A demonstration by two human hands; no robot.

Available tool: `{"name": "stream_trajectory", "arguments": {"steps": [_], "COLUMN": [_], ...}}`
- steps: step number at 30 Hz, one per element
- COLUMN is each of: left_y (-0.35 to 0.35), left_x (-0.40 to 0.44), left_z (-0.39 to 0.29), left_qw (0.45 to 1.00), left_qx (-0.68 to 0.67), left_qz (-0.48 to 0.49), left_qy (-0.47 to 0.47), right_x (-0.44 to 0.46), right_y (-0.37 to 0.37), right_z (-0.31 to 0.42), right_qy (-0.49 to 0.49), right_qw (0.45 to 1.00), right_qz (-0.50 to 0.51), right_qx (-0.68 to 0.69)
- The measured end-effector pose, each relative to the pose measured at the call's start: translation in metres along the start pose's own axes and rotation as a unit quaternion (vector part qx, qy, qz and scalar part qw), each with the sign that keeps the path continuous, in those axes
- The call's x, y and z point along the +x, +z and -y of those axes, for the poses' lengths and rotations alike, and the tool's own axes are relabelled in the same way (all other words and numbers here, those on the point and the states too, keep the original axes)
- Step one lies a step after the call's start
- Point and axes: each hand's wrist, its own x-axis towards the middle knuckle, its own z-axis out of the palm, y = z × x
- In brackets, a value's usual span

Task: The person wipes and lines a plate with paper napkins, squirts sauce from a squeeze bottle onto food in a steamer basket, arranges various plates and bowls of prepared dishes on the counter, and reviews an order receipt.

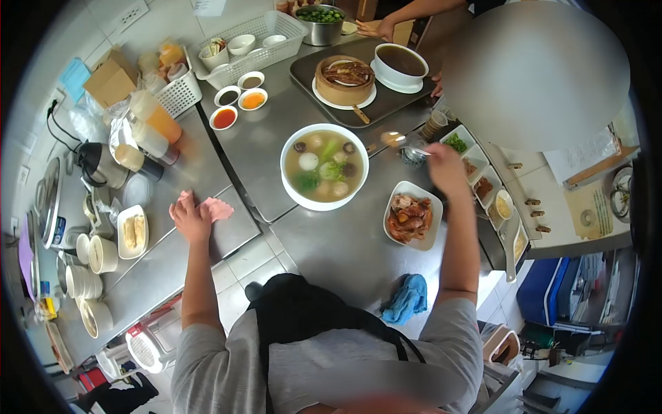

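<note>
My left hand (189, 219) presses on the left steel counter, its fingers bent over a pink cloth (218, 209) that shows at its right side. My right hand (447, 168) is raised over the right part of the table and grips a spoon (394, 139), whose bowl points left. Below that hand, a white square bowl (436, 238) holds browned pieces of meat (412, 219). Left of the spoon stands a large white bowl (285, 181) of clear soup with balls, mushrooms and greens.
A dark tray (310, 90) carries a bamboo steamer (331, 88) and a bowl of brown broth (400, 61). Sauce dishes (223, 118) stand left of it. A blue cloth (408, 298) lies near me. Another person's hand (378, 29) rests beyond the tray. Topping containers (476, 164) line the right edge.
</note>
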Motion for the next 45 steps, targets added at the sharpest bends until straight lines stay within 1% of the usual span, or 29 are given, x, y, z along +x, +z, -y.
{"name": "stream_trajectory", "arguments": {"steps": [1, 3, 6, 8, 9, 10, 11, 12, 13, 14, 15, 16, 18, 21, 24, 26, 27, 28, 30, 33, 34, 36, 38, 40, 41, 42, 43, 44, 45], "left_y": [0.0, -0.002, 0.0, -0.003, -0.006, -0.003, -0.007, -0.009, -0.004, -0.007, -0.009, -0.015, -0.009, -0.011, -0.002, -0.004, -0.005, -0.005, -0.009, -0.01, -0.016, -0.026, -0.045, -0.059, -0.065, -0.077, -0.083, -0.09, -0.106], "left_x": [-0.001, -0.002, -0.001, 0.0, 0.003, 0.001, 0.002, 0.004, 0.003, 0.004, 0.003, 0.003, -0.001, -0.002, -0.009, -0.009, -0.01, -0.009, -0.009, 0.0, 0.003, 0.006, 0.01, 0.007, 0.009, 0.011, 0.007, 0.0, 0.0], "left_z": [0.001, -0.001, -0.002, -0.002, -0.002, 0.0, -0.003, -0.002, 0.001, 0.001, -0.002, -0.006, -0.001, -0.001, 0.012, 0.02, 0.025, 0.03, 0.038, 0.046, 0.044, 0.038, 0.032, 0.044, 0.052, 0.071, 0.094, 0.12, 0.146], "left_qw": [1.0, 1.0, 0.999, 0.999, 1.0, 1.0, 0.998, 0.997, 0.998, 0.997, 0.996, 0.997, 0.995, 0.994, 0.995, 0.998, 0.997, 0.995, 0.991, 0.985, 0.98, 0.974, 0.954, 0.977, 0.986, 0.975, 0.974, 0.968, 0.954], "left_qx": [-0.004, 0.003, 0.003, -0.002, -0.008, 0.015, 0.03, 0.013, 0.018, 0.022, 0.021, 0.023, 0.001, -0.014, -0.014, 0.002, -0.001, -0.004, -0.016, -0.044, -0.054, -0.077, -0.148, -0.105, -0.085, -0.142, -0.119, -0.097, -0.084], "left_qz": [0.005, 0.016, 0.017, 0.016, 0.012, 0.014, 0.045, 0.058, 0.05, 0.051, 0.056, 0.026, 0.04, 0.059, 0.055, 0.042, 0.058, 0.075, 0.105, 0.144, 0.163, 0.162, 0.162, 0.085, 0.045, 0.009, -0.053, -0.113, -0.088], "left_qy": [-0.005, -0.027, -0.033, -0.033, -0.015, -0.011, -0.039, -0.045, -0.046, -0.05, -0.066, -0.07, -0.089, -0.094, -0.077, -0.054, -0.058, -0.065, -0.075, -0.088, -0.099, -0.138, -0.203, -0.164, -0.138, -0.169, -0.187, -0.204, -0.273], "right_x": [-0.002, -0.006, -0.002, 0.008, 0.01, 0.007, 0.008, 0.005, 0.002, 0.005, -0.004, -0.007, -0.013, -0.013, -0.01, -0.012, -0.012, -0.011, -0.011, 0.006, 0.008, 0.01, 0.012, 0.004, 0.001, -0.012, -0.019, -0.027, -0.028], "right_y": [0.016, 0.042, 0.044, 0.024, 0.011, -0.007, -0.01, -0.025, -0.038, -0.042, -0.056, -0.054, -0.041, -0.025, -0.02, -0.021, -0.023, -0.028, -0.048, -0.05, -0.052, -0.058, -0.047, -0.029, -0.011, -0.005, 0.018, 0.036, 0.075], "right_z": [0.019, 0.062, 0.07, 0.036, 0.013, 0.008, -0.053, -0.085, -0.102, -0.133, -0.097, -0.116, -0.142, -0.154, -0.123, -0.113, -0.107, -0.1, -0.054, -0.076, -0.06, -0.004, 0.039, 0.108, 0.132, 0.187, 0.215, 0.25, 0.255], "right_qy": [-0.043, -0.061, -0.051, -0.015, -0.013, 0.073, 0.078, 0.14, 0.171, 0.265, 0.285, 0.308, 0.277, 0.302, 0.352, 0.357, 0.357, 0.339, 0.3, 0.246, 0.21, 0.139, 0.009, -0.104, -0.112, -0.115, -0.154, -0.157, -0.256], "right_qw": [0.999, 0.996, 0.992, 0.991, 0.988, 0.976, 0.949, 0.947, 0.937, 0.918, 0.897, 0.884, 0.887, 0.883, 0.875, 0.877, 0.877, 0.883, 0.893, 0.922, 0.939, 0.965, 0.992, 0.989, 0.985, 0.987, 0.975, 0.973, 0.953], "right_qz": [-0.003, 0.014, -0.04, -0.051, -0.091, -0.124, -0.102, -0.135, -0.137, -0.084, -0.084, -0.079, -0.109, -0.006, 0.079, 0.021, -0.005, -0.002, 0.005, 0.0, -0.025, -0.067, -0.114, -0.106, -0.057, -0.009, 0.012, 0.084, 0.114], "right_qx": [-0.018, -0.068, -0.107, -0.126, -0.125, -0.163, -0.289, -0.256, -0.272, -0.282, -0.327, -0.343, -0.353, -0.358, -0.324, -0.321, -0.321, -0.326, -0.336, -0.298, -0.27, -0.21, -0.054, 0.026, 0.117, 0.115, 0.161, 0.15, 0.116]}}
